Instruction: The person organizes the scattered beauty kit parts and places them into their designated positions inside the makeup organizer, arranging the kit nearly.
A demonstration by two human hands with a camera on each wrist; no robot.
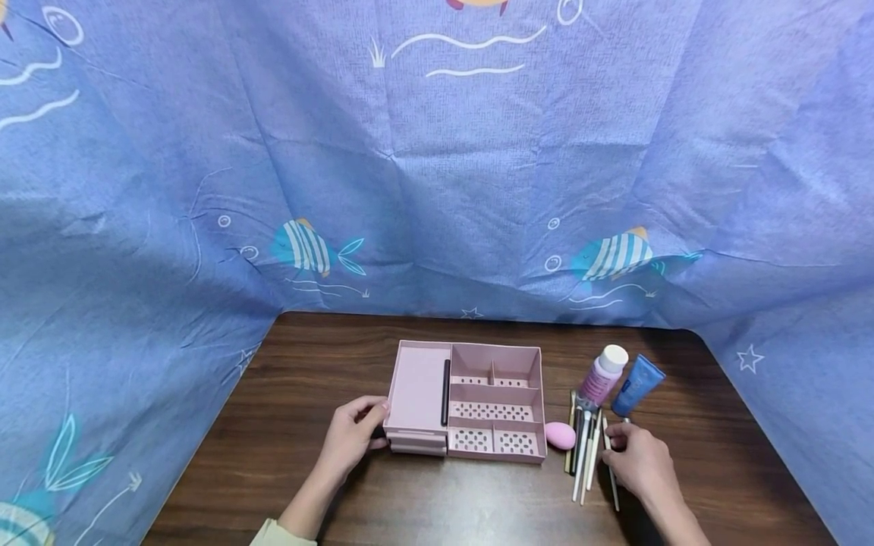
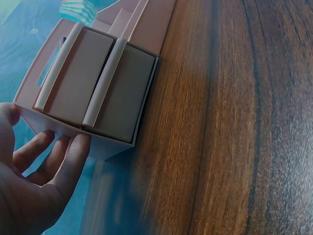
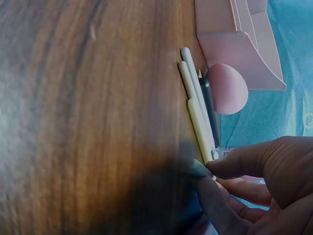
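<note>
A pink organizer box (image 1: 495, 394) stands mid-table, with a flat-topped left part, open compartments on the right and two drawers (image 2: 120, 93) stacked at the front left. My left hand (image 1: 351, 436) is at its left side, thumb by the top edge and fingertips against the side wall. My right hand (image 1: 640, 459) pinches a slim pale makeup brush (image 1: 615, 493) between thumb and forefinger; its far end is hidden by the hand. Just left of that hand lie several makeup brushes (image 1: 580, 462) side by side, with pale and dark handles. Between them and the box is a pink makeup sponge (image 1: 561, 436).
Behind the brushes are a pink bottle with a white cap (image 1: 603, 375) and a blue tube (image 1: 638, 385). A black stick (image 1: 446, 392) lies on the box, along the edge of its flat top. Blue fish-print cloth (image 1: 464, 189) hangs around the dark wooden table (image 1: 328, 349).
</note>
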